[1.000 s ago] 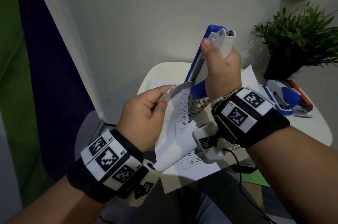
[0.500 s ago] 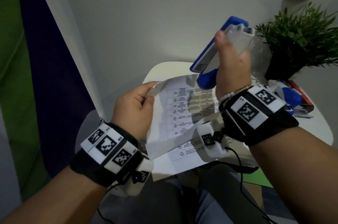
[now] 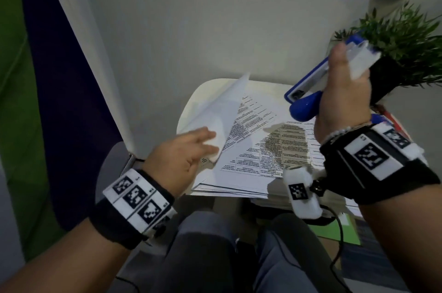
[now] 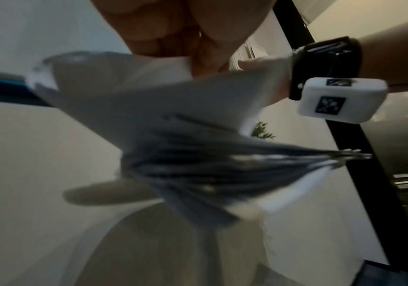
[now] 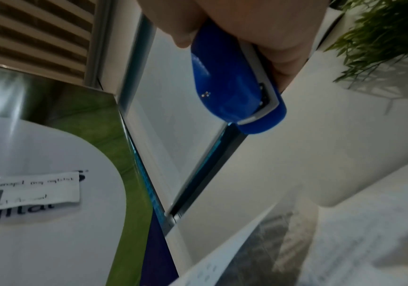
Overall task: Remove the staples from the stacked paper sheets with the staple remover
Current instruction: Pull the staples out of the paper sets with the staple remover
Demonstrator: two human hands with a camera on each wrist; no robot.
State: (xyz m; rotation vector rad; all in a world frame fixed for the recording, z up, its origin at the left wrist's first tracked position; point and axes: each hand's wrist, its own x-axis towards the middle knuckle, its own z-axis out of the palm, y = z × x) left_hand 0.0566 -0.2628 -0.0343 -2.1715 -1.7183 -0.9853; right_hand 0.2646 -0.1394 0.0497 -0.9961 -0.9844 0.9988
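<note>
A stack of printed paper sheets (image 3: 275, 149) lies on the small white table (image 3: 198, 94). My left hand (image 3: 189, 151) pinches the low corner of the top sheet (image 3: 222, 110), which is folded back to the left and stands up off the stack. In the left wrist view the blurred sheets (image 4: 173, 108) fan out under the fingers. My right hand (image 3: 344, 96) grips a blue and white staple remover (image 3: 308, 91) in the air above the right of the stack, clear of the paper; it also shows in the right wrist view (image 5: 227, 87). No staple can be made out.
A potted green plant (image 3: 406, 41) stands at the table's back right, just behind my right hand. A white wall panel (image 3: 191, 41) rises behind the table. Another blue tool (image 3: 380, 120) lies partly hidden behind my right wrist. My knees are below the table's front edge.
My right hand has carried the staple remover up and to the right, away from the paper. My left hand has lowered the sheets to the table and folded the top sheet over to the left.
</note>
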